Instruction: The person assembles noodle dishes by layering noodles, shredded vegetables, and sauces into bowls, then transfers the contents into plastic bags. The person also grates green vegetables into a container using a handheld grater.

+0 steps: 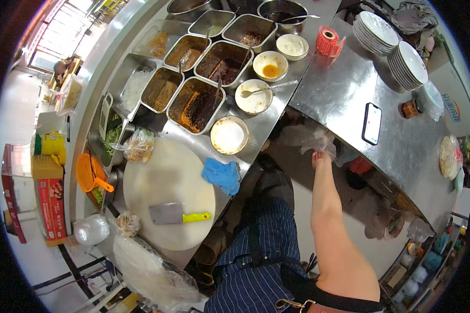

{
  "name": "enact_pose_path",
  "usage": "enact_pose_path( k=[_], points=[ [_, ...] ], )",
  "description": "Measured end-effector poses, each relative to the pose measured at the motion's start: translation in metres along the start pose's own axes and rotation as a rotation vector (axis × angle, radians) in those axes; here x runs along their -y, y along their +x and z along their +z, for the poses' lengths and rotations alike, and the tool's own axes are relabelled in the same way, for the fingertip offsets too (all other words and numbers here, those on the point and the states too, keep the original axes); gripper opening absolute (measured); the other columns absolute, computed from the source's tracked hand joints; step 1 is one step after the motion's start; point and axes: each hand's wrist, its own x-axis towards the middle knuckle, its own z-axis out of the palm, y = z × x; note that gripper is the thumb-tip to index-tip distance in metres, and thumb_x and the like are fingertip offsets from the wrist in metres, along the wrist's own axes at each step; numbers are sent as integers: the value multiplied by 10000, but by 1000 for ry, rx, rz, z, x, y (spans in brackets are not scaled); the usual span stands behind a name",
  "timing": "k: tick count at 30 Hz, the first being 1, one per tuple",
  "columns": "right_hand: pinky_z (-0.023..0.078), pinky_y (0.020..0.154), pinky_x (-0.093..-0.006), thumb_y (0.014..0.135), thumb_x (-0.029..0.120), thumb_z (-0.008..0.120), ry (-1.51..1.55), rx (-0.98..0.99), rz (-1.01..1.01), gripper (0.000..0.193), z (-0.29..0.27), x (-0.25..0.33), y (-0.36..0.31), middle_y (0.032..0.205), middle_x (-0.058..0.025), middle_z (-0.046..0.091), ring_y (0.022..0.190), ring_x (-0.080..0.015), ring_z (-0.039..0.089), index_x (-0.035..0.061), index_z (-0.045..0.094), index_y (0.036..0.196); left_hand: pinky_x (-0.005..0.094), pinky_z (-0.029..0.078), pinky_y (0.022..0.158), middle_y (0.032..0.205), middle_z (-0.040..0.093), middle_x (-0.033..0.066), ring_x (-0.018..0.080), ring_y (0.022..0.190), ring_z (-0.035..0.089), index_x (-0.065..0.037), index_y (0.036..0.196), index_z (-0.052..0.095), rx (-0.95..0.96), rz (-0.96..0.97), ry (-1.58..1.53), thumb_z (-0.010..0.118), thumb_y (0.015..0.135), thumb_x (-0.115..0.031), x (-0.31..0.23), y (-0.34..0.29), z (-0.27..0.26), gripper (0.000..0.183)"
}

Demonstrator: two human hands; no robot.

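My right hand [322, 157] reaches forward at the edge of the steel table on the right, its fingers closed on a thin clear plastic bag [310, 138]. The bag hangs partly in the shadow below the table edge; what it contains, if anything, I cannot make out. My left hand does not show. On the left counter a cleaver [167, 213] with a yellow-green handle lies flat on a round white cutting board [164, 172]. A blue cloth [222, 176] is bunched at the board's right edge.
Steel pans of sauces [196, 104] and several bowls [230, 135] crowd the left counter. On the right steel table [329, 88] are a phone [372, 123], stacked white plates [407, 65], a red roll [329, 43] and a jar [411, 108]. An orange strainer [91, 173] sits far left.
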Motion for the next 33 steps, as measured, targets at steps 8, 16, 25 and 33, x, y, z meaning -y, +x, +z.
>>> enact_pose_path(
  k=[8, 16, 25, 33],
  points=[
    [407, 540, -253, 865, 174, 619, -210, 168, -122, 63, -47, -2, -57, 752, 33, 659, 654, -100, 610, 118, 611, 836, 250, 280, 315, 448, 481, 61, 116, 329, 408, -14, 600, 515, 116, 628, 92, 574, 864, -501, -110, -72, 46, 557],
    [488, 589, -265, 831, 126, 614, -114, 92, -60, 62, -35, 17, -57, 746, -26, 629, 681, -154, 609, 66, 597, 827, 208, 326, 357, 516, 509, 43, 89, 389, 458, -25, 708, 516, 341, 686, 26, 566, 909, -351, -167, -121, 101, 386],
    [443, 457, -278, 754, 35, 710, -234, -22, -127, 149, -33, 9, -60, 610, -38, 556, 483, -138, 517, 51, 567, 713, 212, 347, 389, 550, 517, 52, 87, 425, 452, -19, 748, 529, 410, 762, 10, 560, 922, -267, -173, -146, 128, 304],
    [385, 433, -274, 758, 91, 738, -312, -39, -134, 203, -45, 6, -74, 595, -10, 494, 462, -120, 428, 62, 548, 695, 212, 376, 430, 596, 549, 60, 94, 483, 489, -21, 808, 559, 486, 754, -13, 562, 918, -254, -166, -171, 145, 258]
  ],
)
